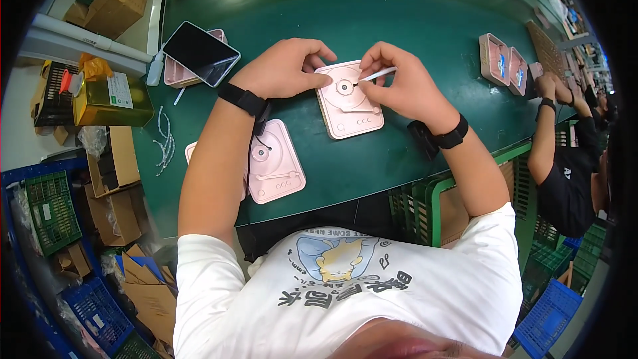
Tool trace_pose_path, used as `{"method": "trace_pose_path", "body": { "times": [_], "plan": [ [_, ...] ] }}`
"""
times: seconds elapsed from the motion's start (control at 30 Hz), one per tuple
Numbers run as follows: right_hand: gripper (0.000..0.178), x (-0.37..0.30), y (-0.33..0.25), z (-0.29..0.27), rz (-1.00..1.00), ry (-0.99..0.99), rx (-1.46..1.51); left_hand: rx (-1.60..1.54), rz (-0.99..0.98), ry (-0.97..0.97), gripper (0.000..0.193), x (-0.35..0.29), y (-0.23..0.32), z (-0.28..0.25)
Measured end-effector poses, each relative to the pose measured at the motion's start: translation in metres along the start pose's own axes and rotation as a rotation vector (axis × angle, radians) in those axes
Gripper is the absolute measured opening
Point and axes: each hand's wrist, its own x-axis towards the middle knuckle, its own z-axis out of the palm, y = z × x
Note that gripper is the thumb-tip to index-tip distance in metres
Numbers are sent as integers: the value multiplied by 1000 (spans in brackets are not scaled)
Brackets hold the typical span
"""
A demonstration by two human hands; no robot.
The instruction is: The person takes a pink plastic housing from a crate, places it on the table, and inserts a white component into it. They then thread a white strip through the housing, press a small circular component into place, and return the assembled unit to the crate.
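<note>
A pink record-player-shaped case (350, 117) lies in front of me, with a round hub, a moulded arm and small buttons on its face. My left hand (289, 66) grips its upper left edge, thumb on top and fingers curled at the far side. Between the thumb and fingers of my right hand (405, 83) is a thin white stick (381, 74), its tip close to the dark spot beside the hub. Another pink case (282, 166) of the same shape lies nearer me on the left, a dark wire at its hub, partly covering a further pink piece.
On the green table (425, 33), a dark-screened phone (201, 53) rests over a pink box at left. White wires (165, 139) lie near the left edge, by a yellow metal can (114, 100). Open pink boxes (495, 60) stand at right, near a co-worker's hands (548, 86).
</note>
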Motion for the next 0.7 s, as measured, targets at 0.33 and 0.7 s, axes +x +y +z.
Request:
{"method": "trace_pose_path", "body": {
  "times": [0.33,0.7],
  "plan": [
    [27,-4,-4,-3,48,24,-4,-11,-14,11,42,0,2,2],
    [28,-4,11,13,-42,65,40,270,38,79,36,-8,22,-7]
  ]
}}
